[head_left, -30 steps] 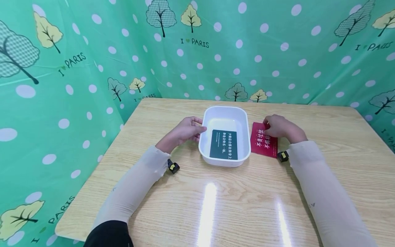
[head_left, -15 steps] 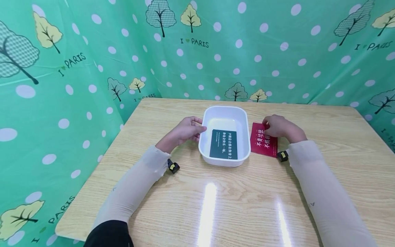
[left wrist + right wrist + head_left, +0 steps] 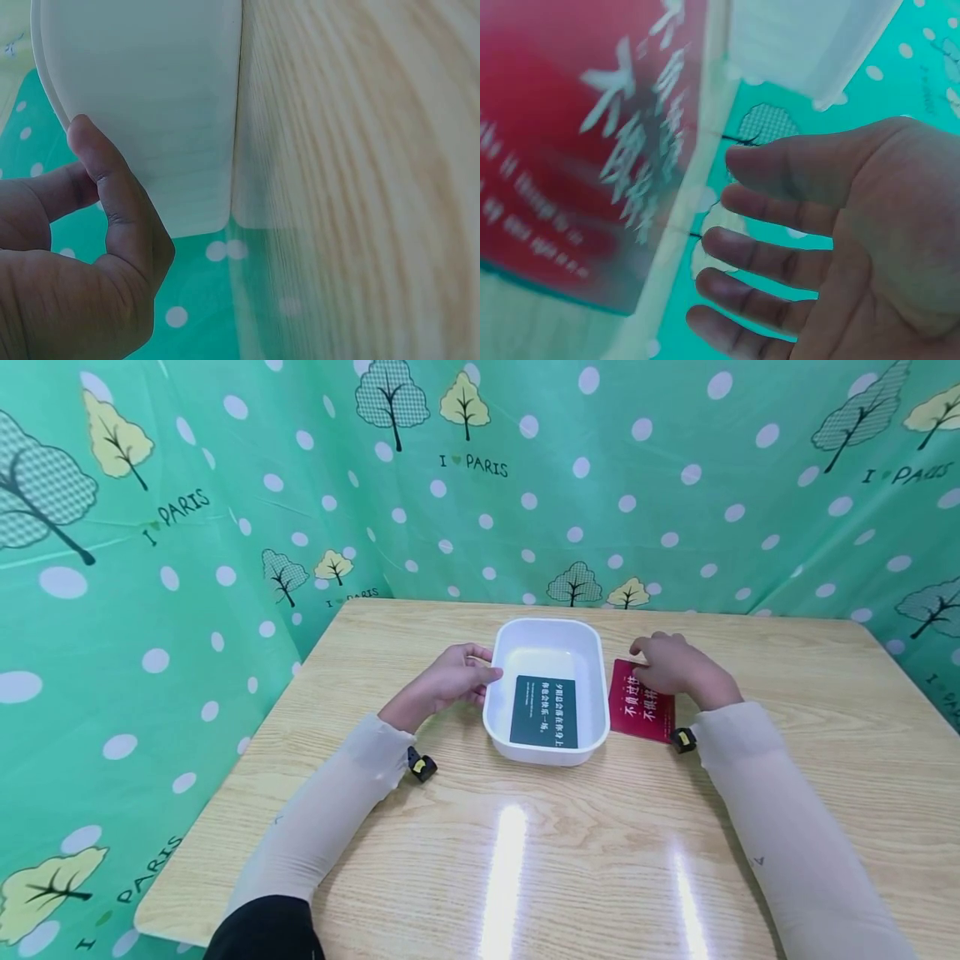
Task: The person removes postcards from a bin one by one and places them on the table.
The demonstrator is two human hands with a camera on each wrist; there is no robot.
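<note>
A white plastic tub [image 3: 551, 643] stands on the table, and my left hand [image 3: 457, 675] grips its left rim, thumb over the edge and fingers outside. In the left wrist view that hand [image 3: 112, 225] is at the tub's wall [image 3: 150, 112]. Inside the tub lies a flat dark green booklet or card [image 3: 543, 712] with white writing. Right of the tub is a flat red booklet or card [image 3: 637, 717], white characters on its cover. Above its far edge hovers my right hand [image 3: 675, 667]. The right wrist view shows that hand [image 3: 832, 232] with spread fingers, apart from the red piece [image 3: 547, 135].
The wooden table [image 3: 420, 877] has bright light streaks. A green dotted curtain [image 3: 480, 510] hangs behind it and along the left. Small black wrist devices show beside the left cuff [image 3: 422, 766] and the right cuff [image 3: 684, 740].
My right hand has spread its fingers and come off the red booklet or card, lifting slightly. The left hand and the tub have stayed in place.
</note>
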